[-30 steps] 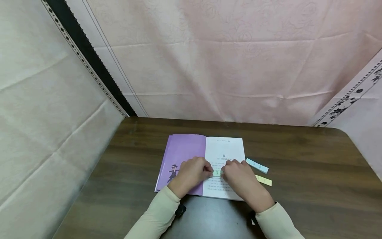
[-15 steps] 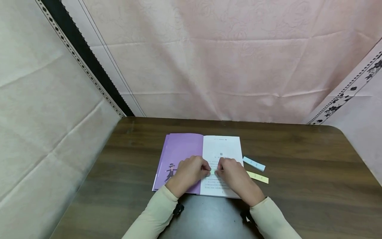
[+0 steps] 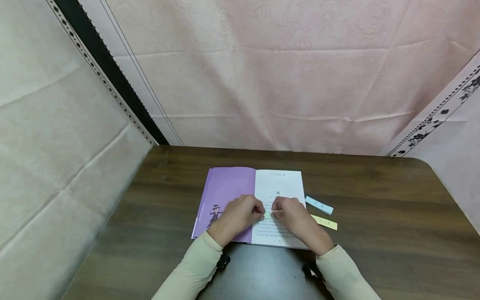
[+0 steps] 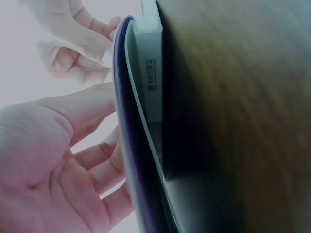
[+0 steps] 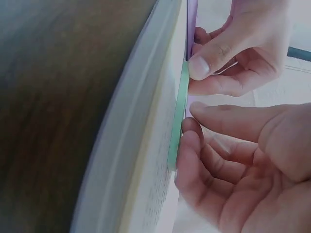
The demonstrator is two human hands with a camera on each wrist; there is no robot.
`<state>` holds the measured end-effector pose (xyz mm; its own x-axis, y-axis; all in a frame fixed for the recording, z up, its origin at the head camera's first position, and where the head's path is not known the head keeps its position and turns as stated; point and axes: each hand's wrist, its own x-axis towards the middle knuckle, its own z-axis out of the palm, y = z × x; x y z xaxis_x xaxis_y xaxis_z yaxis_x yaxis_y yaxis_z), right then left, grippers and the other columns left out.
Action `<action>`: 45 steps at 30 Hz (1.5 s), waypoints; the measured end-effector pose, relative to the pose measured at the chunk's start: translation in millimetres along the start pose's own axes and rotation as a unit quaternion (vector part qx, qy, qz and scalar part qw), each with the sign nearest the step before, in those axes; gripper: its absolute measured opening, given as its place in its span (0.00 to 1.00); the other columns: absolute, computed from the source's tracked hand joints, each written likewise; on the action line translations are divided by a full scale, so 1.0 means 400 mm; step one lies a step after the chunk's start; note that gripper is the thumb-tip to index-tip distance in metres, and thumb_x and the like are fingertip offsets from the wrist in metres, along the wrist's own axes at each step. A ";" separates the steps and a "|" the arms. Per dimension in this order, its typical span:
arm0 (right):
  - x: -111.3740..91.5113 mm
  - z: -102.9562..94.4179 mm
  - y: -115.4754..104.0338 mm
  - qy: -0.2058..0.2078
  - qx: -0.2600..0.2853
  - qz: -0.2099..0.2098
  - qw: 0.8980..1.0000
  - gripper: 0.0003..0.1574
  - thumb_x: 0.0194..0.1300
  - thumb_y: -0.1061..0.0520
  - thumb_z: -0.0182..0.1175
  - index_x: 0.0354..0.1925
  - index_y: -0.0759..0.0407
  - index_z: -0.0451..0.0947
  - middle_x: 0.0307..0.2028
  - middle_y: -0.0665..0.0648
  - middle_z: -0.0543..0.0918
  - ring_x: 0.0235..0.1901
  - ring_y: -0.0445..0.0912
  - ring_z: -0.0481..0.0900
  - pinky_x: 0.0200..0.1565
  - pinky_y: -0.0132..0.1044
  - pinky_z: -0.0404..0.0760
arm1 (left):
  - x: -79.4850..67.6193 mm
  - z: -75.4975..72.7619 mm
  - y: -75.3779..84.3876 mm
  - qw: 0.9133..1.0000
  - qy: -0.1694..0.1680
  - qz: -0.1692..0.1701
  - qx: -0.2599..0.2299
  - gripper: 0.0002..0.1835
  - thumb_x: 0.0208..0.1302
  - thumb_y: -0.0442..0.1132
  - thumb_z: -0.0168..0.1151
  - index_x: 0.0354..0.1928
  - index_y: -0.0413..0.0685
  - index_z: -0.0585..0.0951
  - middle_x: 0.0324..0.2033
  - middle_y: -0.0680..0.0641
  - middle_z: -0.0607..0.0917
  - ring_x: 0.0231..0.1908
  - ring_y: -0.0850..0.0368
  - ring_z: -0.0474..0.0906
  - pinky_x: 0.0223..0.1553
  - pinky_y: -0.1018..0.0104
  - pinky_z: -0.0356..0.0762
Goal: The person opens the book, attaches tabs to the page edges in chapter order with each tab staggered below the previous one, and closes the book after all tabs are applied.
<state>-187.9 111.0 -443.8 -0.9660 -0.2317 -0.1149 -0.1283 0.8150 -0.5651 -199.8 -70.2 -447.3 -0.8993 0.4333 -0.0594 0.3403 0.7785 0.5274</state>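
An open book lies on the table, with a purple left page [image 3: 235,183] and a white printed right page [image 3: 279,181]. Across the white page runs a green paper strip [image 5: 178,121], mostly covered by the hands in the head view. My left hand [image 3: 240,213] pinches the strip's left end between thumb and index finger. Close beside it, my right hand [image 3: 294,214] has curled fingers, its index fingertip touching the strip's edge and its thumb slightly apart. Whether it grips anything is unclear. In the left wrist view, the book's edge [image 4: 151,73] hides the fingertips.
A blue strip [image 3: 319,205] and a yellow strip [image 3: 325,222] stick out at the book's right edge onto the brown wooden table [image 3: 382,216]. Pale cloth [image 3: 285,83] hangs behind the table, and more cloth [image 3: 67,166] at the left.
My right hand has moved left along the green strip, close to my left hand, and its thumb and index finger have parted slightly. The left hand stays nearly in place.
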 end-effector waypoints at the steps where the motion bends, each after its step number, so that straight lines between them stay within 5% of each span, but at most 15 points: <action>1: 0.000 -0.001 -0.002 -0.002 0.000 0.004 1.000 0.05 0.66 0.65 0.72 0.35 0.58 0.85 0.33 0.54 0.88 0.31 0.46 0.77 0.37 0.41 0.78 | 0.001 -0.001 0.000 1.000 -0.002 0.002 0.001 0.02 0.64 0.36 0.77 0.36 0.53 0.92 0.35 0.57 0.90 0.34 0.65 0.80 0.36 0.64 0.77; 6: 0.000 -0.001 -0.014 0.003 -0.018 0.005 1.000 0.09 0.66 0.63 0.72 0.29 0.55 0.83 0.23 0.49 0.80 0.26 0.45 0.74 0.30 0.38 0.71 | 0.005 -0.004 0.006 1.000 -0.004 0.013 0.013 0.02 0.65 0.37 0.76 0.37 0.52 0.91 0.32 0.56 0.87 0.32 0.65 0.77 0.34 0.67 0.76; 20: -0.002 0.022 -0.020 0.009 -0.032 -0.003 0.999 0.11 0.66 0.62 0.73 0.28 0.52 0.83 0.27 0.49 0.85 0.27 0.44 0.75 0.29 0.39 0.72 | -0.005 0.010 0.016 0.996 -0.019 0.013 0.083 0.14 0.64 0.44 0.78 0.50 0.52 0.89 0.38 0.54 0.82 0.34 0.62 0.77 0.34 0.64 0.77; 30: -0.008 0.017 -0.030 0.016 -0.051 0.012 0.999 0.08 0.66 0.59 0.73 0.30 0.51 0.85 0.32 0.50 0.89 0.34 0.45 0.83 0.34 0.46 0.80 | -0.004 0.012 0.016 0.996 -0.016 0.045 0.076 0.10 0.67 0.39 0.75 0.48 0.46 0.89 0.37 0.52 0.84 0.35 0.61 0.80 0.38 0.65 0.81; 37: -0.005 0.023 -0.028 0.014 -0.020 -0.009 1.000 0.11 0.66 0.65 0.70 0.28 0.55 0.82 0.29 0.51 0.85 0.30 0.44 0.79 0.35 0.42 0.79 | -0.004 0.010 0.004 0.983 -0.030 0.097 0.150 0.13 0.69 0.43 0.73 0.52 0.47 0.87 0.40 0.51 0.85 0.33 0.63 0.79 0.35 0.65 0.82; 45: 0.004 0.012 -0.017 -0.014 -0.008 -0.013 1.000 0.09 0.69 0.65 0.68 0.30 0.56 0.83 0.30 0.52 0.85 0.32 0.45 0.75 0.38 0.42 0.77 | -0.001 0.009 0.010 0.973 -0.027 0.113 0.200 0.12 0.70 0.44 0.71 0.50 0.46 0.86 0.38 0.51 0.83 0.29 0.63 0.75 0.29 0.62 0.81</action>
<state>-187.3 102.5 -443.9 -0.9558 -0.2668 -0.1232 -0.1564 0.8167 -0.5555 -197.0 -65.5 -448.1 -0.7763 0.6296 -0.0305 0.6179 0.7697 0.1603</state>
